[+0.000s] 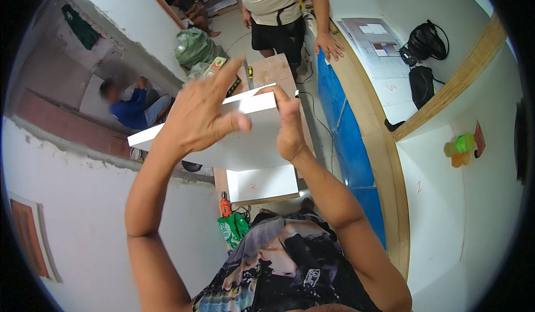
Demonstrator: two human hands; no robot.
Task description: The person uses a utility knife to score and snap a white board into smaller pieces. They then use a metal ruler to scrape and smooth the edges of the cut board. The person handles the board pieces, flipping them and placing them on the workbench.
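Note:
A white panel piece point(245, 150) with thick edges stands upright in front of me on a wooden work table point(276, 67). My right hand point(288, 125) grips its right end, the fingers bent over the top edge and the thumb on the near side. Raised in front of the panel's left part, my left hand point(203, 117) has its fingers stretched and the thumb apart. Whether it touches the panel, I cannot tell. A flat white board point(267, 184) with a red mark lies at the panel's foot. The table's far end bears a yellow-and-black handled tool point(251, 73).
An orange power tool point(224, 205) and green bag point(234, 228) are by the near table end. Blue panels point(356, 161) and a wood-edged white cabinet point(434, 211) run along the right. A person point(278, 11) stands beyond the table; another point(136, 103) sits left.

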